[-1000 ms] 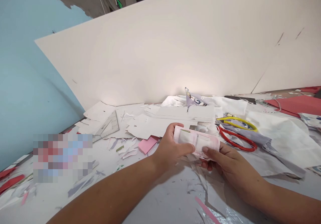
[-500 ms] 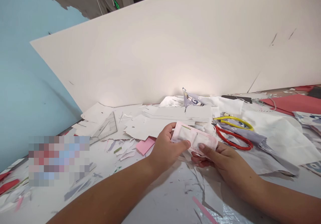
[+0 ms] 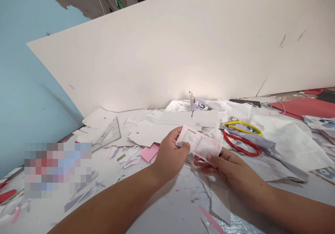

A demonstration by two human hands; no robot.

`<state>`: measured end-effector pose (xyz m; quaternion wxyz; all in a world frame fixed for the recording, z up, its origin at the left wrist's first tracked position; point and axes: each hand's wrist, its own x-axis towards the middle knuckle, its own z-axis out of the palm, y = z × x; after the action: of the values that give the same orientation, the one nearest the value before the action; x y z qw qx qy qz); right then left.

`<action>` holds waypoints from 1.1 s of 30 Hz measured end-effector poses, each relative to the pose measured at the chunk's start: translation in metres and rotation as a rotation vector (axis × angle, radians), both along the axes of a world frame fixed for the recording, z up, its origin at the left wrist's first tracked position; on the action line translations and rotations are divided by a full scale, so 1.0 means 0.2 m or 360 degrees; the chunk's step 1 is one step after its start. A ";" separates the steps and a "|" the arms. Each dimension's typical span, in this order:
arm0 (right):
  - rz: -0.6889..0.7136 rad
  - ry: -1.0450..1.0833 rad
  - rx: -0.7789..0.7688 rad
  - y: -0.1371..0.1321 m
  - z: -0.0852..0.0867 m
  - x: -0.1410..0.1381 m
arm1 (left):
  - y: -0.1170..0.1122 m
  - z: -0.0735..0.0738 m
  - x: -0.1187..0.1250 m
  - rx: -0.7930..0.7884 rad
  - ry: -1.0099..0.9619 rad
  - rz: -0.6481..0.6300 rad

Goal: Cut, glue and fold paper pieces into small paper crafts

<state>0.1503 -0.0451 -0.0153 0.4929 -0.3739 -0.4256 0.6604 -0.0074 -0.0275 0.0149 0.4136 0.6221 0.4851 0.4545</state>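
Both hands hold a small pink and white fabric piece (image 3: 199,144) just above the table. My left hand (image 3: 169,155) pinches its left end, thumb on top and fingers behind. My right hand (image 3: 226,167) grips its right end with the thumb on its front and the fingers curled beneath. The piece slopes down from left to right. Right of it lie large scissors with a yellow handle loop and a red one (image 3: 242,145), on grey fabric.
Paper scraps and white card pieces (image 3: 157,129) litter the white table. A clear set square (image 3: 110,134) lies at the left, a pink paper scrap (image 3: 149,152) near my left hand, red sheets (image 3: 303,107) at the far right. A large white board (image 3: 183,52) stands behind.
The fabric piece has tilted, its right end lower. My left thumb has slid toward its left end, and both hands have shifted slightly left.
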 end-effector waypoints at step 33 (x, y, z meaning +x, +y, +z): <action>-0.0099 -0.0008 0.0149 -0.02 -0.01 0.02 | -0.08 -0.07 0.00 0.0771 0.0482 -0.0461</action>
<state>0.1552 -0.0501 -0.0172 0.5291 -0.3652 -0.4453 0.6232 -0.0079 -0.0431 0.0010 0.2370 0.8257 0.3252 0.3954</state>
